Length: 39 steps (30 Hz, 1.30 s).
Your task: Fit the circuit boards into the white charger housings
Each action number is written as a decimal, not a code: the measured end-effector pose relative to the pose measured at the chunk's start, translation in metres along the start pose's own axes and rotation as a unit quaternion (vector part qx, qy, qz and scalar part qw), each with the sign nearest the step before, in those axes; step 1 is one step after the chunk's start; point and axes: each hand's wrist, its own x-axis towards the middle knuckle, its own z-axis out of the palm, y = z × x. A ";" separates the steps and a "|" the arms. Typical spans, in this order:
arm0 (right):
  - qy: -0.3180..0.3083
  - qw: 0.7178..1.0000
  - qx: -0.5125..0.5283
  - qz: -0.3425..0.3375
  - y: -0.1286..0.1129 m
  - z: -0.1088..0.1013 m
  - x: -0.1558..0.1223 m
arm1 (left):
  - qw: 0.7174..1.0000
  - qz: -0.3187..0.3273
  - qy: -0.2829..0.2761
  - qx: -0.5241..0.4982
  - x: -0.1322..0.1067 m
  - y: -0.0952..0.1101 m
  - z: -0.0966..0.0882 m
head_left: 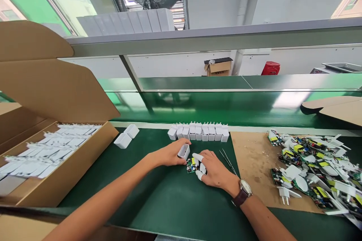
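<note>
My left hand [173, 153] grips a white plastic charger housing [184, 151], its hollow opening facing up toward me. Close beside it, my right hand [212, 167], with white covers on some fingertips, holds a small green circuit board [192, 166] carrying a yellow component. Board and housing are very near each other; whether they touch I cannot tell. Behind the hands stands a row of white housings [198, 131] with pins on top. Two more empty housings [123, 140] sit to the left. Thin metal tweezers [228, 161] lie right of my right hand.
At left an open cardboard box [68, 162] holds rows of white parts. On the right, a cardboard sheet [251, 158] bears a heap of circuit boards with white plug pieces [299, 169]. A green ledge and metal rail [215, 37] run across the back.
</note>
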 end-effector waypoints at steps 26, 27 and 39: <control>0.258 0.914 0.235 0.206 0.012 -0.012 0.008 | 0.992 0.002 0.112 -0.061 -0.017 0.007 0.024; 0.254 0.917 0.229 0.205 0.009 -0.012 0.007 | 0.988 -0.009 0.143 -0.058 -0.020 0.006 0.027; 0.283 0.956 0.053 0.060 -0.005 -0.011 0.004 | 0.951 -0.002 0.296 -0.093 -0.011 0.020 0.075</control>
